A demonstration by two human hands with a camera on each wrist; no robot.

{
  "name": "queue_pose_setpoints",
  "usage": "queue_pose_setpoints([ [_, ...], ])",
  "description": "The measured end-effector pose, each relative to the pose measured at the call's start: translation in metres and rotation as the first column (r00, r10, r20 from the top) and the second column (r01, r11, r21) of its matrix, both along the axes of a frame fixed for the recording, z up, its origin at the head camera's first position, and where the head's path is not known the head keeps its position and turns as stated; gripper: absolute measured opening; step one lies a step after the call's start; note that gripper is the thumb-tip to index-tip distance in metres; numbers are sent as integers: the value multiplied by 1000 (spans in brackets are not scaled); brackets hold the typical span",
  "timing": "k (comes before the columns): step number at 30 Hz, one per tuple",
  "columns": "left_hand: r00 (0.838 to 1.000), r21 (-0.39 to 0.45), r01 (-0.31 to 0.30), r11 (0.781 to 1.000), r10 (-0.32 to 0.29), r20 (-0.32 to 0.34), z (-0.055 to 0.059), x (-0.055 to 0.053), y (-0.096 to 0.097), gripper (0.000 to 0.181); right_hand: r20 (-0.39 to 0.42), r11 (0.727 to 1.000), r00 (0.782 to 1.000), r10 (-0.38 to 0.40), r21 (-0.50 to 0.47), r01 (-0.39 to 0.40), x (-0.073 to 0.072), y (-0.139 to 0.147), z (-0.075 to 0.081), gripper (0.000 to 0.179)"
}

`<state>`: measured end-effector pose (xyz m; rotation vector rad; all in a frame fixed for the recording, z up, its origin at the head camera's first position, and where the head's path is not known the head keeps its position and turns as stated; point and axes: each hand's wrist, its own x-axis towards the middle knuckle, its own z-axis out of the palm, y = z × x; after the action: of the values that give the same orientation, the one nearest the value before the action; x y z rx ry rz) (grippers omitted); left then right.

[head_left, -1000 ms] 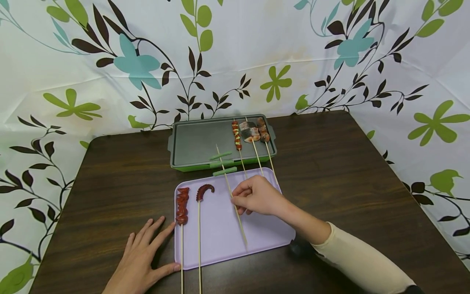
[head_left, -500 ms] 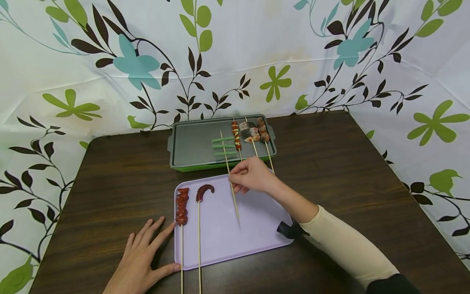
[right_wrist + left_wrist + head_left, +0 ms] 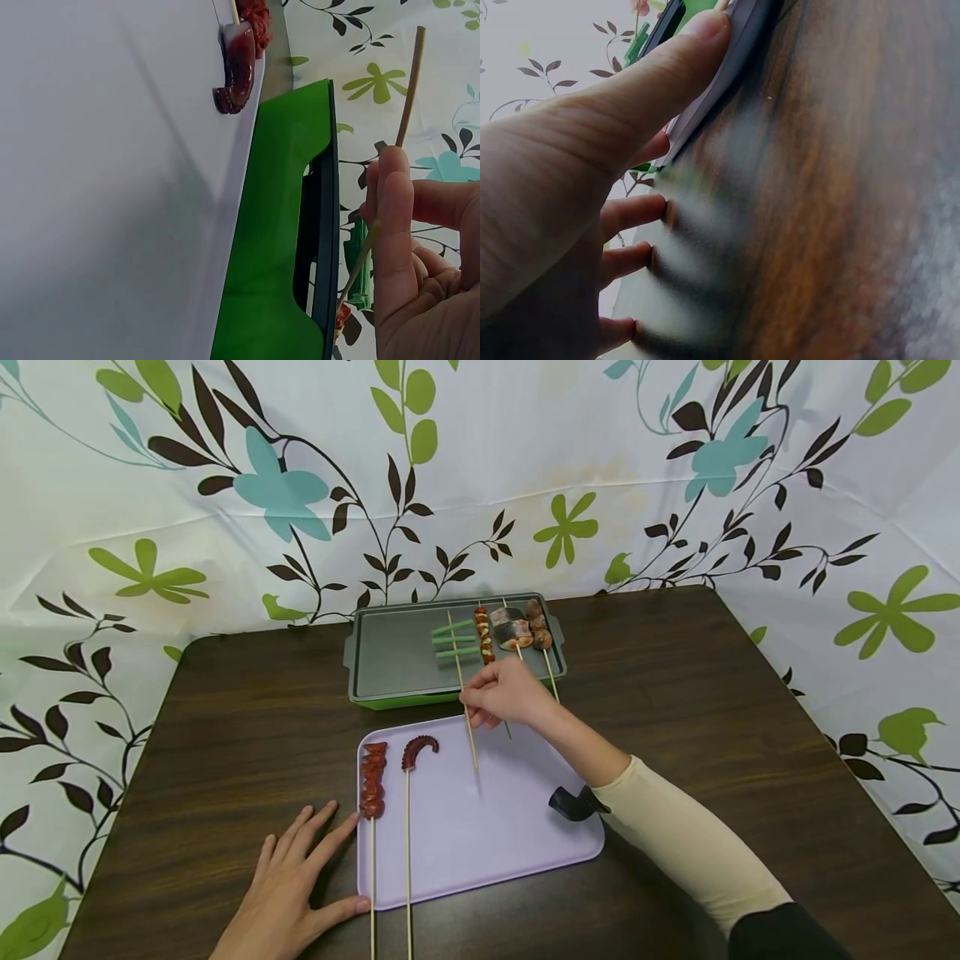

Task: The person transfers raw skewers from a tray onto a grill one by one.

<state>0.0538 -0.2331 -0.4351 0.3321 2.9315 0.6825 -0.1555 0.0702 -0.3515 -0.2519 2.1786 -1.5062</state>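
My right hand [image 3: 506, 693] pinches the stick of a green bean skewer [image 3: 453, 642] between thumb and fingers. Its several green pods overlap the grey plate of the green-sided grill [image 3: 393, 652] in the head view, left of a red-and-green skewer [image 3: 483, 631]. From the right wrist, the stick's end juts past my fingertips. My left hand [image 3: 288, 881] lies with fingers spread on the table, index finger and thumb at the left edge of the purple tray [image 3: 487, 835]. On that tray lie a red meat skewer [image 3: 372, 781] and a curled tentacle skewer [image 3: 417, 750].
A fish skewer [image 3: 512, 628] and a brown chunk skewer [image 3: 538, 625] lie at the grill's right, sticks pointing toward me. A black strap [image 3: 573, 803] hangs by the right sleeve above the tray. A patterned cloth [image 3: 480, 485] stands behind the dark wooden table [image 3: 712, 735].
My right hand has moved forward with the green bean skewer, taking its pods from above the tray's far edge to over the grill plate. My left hand has stayed put.
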Motion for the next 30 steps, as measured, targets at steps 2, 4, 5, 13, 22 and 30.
queue_pose_setpoints([
  [2,1000,-2,-1,1000,1,2,0,0,0,91,3,1000,1000,-5,1,5,-3,-1,0,20],
  [4,1000,-2,-1,1000,1,3,0,0,0,91,3,1000,1000,-10,3,10,-5,-2,0,21],
  [5,1000,-2,-1,1000,1,4,0,0,0,91,1,1000,1000,-11,6,11,-7,-3,0,21],
  [13,1000,6,-4,1000,4,13,0,0,0,91,13,999,1000,-24,29,24,-15,-6,-3,21],
  [22,1000,20,-7,1000,7,14,0,-1,0,91,-22,995,999,-39,89,41,-16,-10,-2,18],
  [30,1000,33,-2,999,2,-4,1,-1,0,90,-105,984,994,-38,167,56,-14,-11,0,16],
])
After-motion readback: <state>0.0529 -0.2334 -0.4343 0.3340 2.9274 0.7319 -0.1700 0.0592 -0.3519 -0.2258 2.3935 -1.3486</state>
